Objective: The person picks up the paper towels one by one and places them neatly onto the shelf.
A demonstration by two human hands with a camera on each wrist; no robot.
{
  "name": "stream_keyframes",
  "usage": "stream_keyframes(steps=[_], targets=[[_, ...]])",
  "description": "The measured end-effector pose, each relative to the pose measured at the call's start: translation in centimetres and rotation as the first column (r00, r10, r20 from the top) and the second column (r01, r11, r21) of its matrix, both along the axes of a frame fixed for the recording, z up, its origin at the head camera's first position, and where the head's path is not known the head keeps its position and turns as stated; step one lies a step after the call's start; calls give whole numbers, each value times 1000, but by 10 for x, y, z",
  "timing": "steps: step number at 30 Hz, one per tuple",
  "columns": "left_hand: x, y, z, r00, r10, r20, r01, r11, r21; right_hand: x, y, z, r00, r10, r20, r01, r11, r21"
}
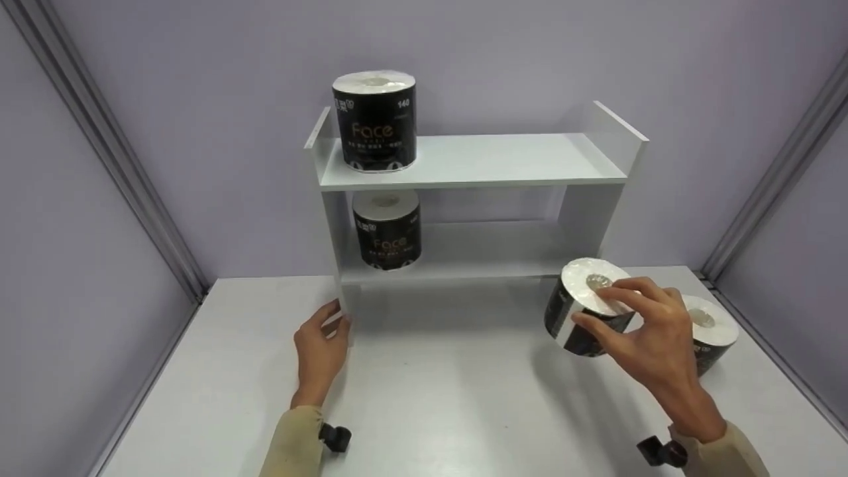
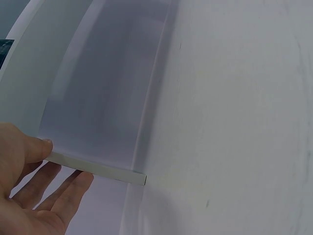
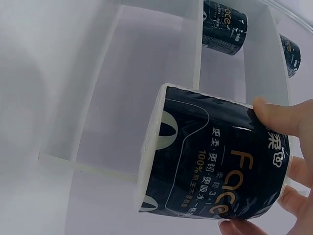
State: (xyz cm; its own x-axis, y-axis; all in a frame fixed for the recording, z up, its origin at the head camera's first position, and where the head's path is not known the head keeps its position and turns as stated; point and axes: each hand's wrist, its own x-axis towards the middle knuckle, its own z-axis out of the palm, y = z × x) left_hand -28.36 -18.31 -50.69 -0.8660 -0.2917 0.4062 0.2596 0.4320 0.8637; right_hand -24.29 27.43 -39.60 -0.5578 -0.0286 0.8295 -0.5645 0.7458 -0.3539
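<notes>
My right hand [image 1: 652,334] holds a toilet paper roll [image 1: 576,324] in a black printed wrapper, tilted and raised above the table in front of the shelf's right side. In the right wrist view the thumb and fingers grip the upper end of this roll [image 3: 215,156]. My left hand [image 1: 322,344] pinches the left side panel of the white shelf [image 1: 503,159] near its foot; the left wrist view has the panel edge [image 2: 98,169] between thumb and fingers. One wrapped roll [image 1: 376,126] stands upright at the left of the top board, another roll [image 1: 387,235] upright below it on the lower board.
Behind my right hand, another wrapped roll [image 1: 712,328] stands on the white table [image 1: 437,411], partly hidden. The shelf stands close to the pale back wall [image 1: 503,59]. Side walls with metal frame strips [image 1: 126,165] bound the table left and right.
</notes>
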Motion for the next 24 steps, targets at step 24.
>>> stream_keyframes(steps=[24], targets=[[0,0,-1,1000,-21,5,21,999,26,-1,-13,3,1000,15,-12,-15,1000,-13]])
